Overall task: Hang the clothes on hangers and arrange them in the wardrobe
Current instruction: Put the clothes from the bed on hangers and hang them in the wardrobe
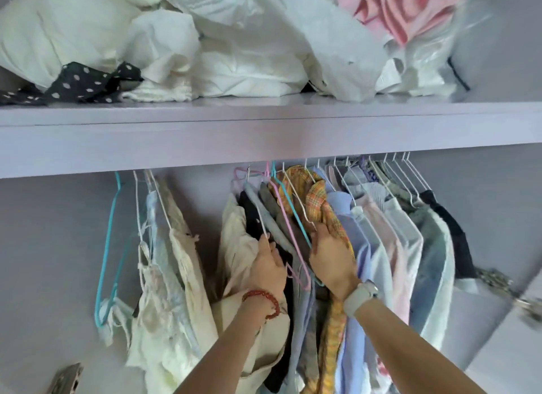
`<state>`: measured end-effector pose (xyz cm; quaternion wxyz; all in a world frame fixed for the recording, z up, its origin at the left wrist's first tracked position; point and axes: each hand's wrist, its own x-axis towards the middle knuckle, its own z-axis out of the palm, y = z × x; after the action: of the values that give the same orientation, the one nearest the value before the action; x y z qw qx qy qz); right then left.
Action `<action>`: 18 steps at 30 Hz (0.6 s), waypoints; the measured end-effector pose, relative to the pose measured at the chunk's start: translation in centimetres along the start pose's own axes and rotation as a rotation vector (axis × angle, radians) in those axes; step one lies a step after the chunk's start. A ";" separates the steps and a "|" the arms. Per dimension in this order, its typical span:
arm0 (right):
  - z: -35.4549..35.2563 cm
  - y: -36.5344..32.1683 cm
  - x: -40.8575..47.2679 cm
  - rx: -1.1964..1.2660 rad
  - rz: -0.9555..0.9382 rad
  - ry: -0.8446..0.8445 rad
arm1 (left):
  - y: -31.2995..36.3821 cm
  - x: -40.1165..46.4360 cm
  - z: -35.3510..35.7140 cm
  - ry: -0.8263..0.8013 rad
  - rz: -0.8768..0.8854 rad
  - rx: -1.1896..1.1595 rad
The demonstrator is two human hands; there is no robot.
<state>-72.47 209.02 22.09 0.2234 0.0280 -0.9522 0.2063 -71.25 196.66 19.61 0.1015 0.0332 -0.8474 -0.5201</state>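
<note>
Clothes hang on wire hangers under the wardrobe shelf. My left hand presses against a black garment and a cream one, its fingers curled on the fabric edge. My right hand lies flat on an orange plaid shirt, pushing it towards the blue shirts. Between my hands hang an empty pink hanger and a teal hanger. A red bead bracelet is on my left wrist, a watch on my right.
Further left hang pale cream tops and an empty teal hanger, with a gap before the middle group. White, pink and polka-dot clothes are piled on the upper shelf. Light shirts fill the rail's right end. Door hinges show at right.
</note>
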 end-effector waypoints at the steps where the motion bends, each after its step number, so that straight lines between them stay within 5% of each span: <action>1: 0.1 -0.5 0.0 0.003 -0.007 -0.016 | -0.2 -0.2 -0.2 0.040 -0.012 -0.061; 11: 3.8 -9.3 -1.4 0.236 -0.269 -0.204 | -2.8 0.1 -8.3 0.117 -0.040 -0.235; 15: 2.5 -7.3 -2.6 0.314 -0.224 -0.152 | -1.6 0.0 -8.7 0.077 -0.025 -0.128; 18: -0.8 -2.4 -3.7 0.385 -0.208 0.044 | 0.4 -0.6 -7.6 0.218 0.022 0.037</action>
<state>-68.43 207.01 22.02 0.2547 0.1637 -0.8821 0.3608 -69.10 190.26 23.23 0.1980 0.0822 -0.8411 -0.4965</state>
